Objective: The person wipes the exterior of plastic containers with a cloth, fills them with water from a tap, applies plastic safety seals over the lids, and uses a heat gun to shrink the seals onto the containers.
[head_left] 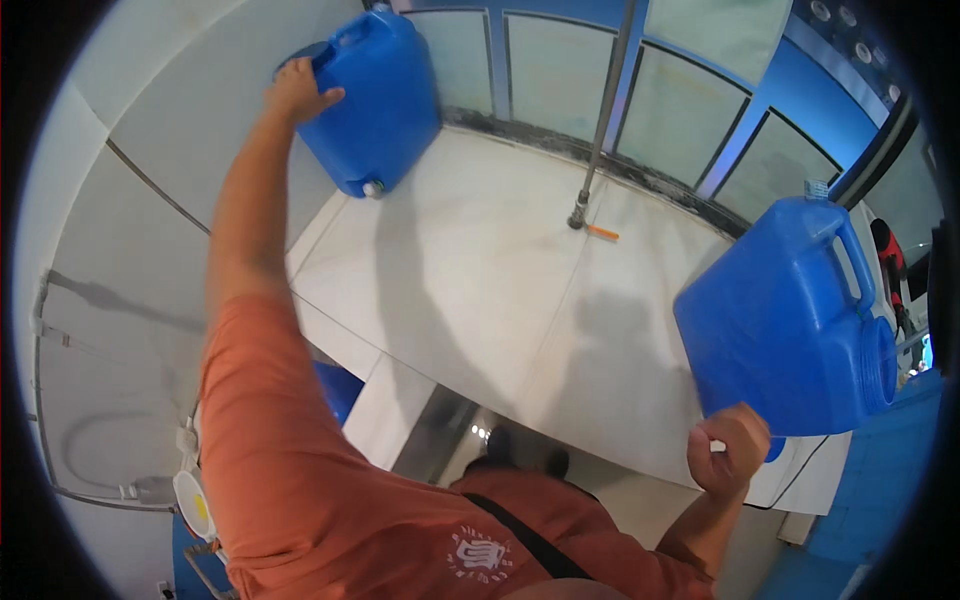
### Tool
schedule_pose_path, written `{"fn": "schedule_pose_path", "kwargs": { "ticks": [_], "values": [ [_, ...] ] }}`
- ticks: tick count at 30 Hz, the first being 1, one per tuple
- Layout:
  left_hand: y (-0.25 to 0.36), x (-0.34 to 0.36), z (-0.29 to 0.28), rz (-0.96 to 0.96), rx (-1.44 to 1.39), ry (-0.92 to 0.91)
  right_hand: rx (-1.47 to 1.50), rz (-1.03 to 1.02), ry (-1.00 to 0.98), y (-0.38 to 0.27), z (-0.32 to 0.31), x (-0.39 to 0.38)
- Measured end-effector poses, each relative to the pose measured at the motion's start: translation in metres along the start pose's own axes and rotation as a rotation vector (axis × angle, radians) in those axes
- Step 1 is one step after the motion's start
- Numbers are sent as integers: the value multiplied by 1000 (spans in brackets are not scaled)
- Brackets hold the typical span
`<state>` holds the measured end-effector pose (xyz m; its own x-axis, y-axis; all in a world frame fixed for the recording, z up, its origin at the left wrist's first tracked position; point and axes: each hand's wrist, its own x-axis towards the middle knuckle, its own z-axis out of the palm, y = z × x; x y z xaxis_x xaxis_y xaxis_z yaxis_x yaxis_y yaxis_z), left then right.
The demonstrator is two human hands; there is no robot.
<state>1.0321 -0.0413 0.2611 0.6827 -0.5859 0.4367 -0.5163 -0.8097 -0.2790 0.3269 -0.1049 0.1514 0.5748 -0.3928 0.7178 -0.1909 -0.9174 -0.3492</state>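
Left hand (pixel 300 92) on the left blue jug (pixel 375 110); right hand (pixel 735 450) at the right blue jug (pixel 775 310).
Nearest: right hand curled, thumb and fingers together around a small gap, no object visible in it; can't tell if it touches the jug beside it. That jug sits at the worktop's (pixel 460 270) right end, threaded neck facing right. Mid-worktop: orange stick (pixel 602 233) by the metal pole's (pixel 608 100) foot. Far left corner: other jug, white spigot low; left fingers over its top edge, thumb apart, can't tell if clamped.
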Motion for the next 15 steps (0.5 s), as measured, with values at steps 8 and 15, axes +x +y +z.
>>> {"fn": "schedule_pose_path", "kwargs": {
  "ticks": [8, 15],
  "values": [
    [-5, -77, -29, 94, -397, 192, -196, 513, -615, 107, 100, -129],
    [-42, -154, -27, -169, -971, 150, -495, 539, -527, 148, 262, -93]
  ]
}}
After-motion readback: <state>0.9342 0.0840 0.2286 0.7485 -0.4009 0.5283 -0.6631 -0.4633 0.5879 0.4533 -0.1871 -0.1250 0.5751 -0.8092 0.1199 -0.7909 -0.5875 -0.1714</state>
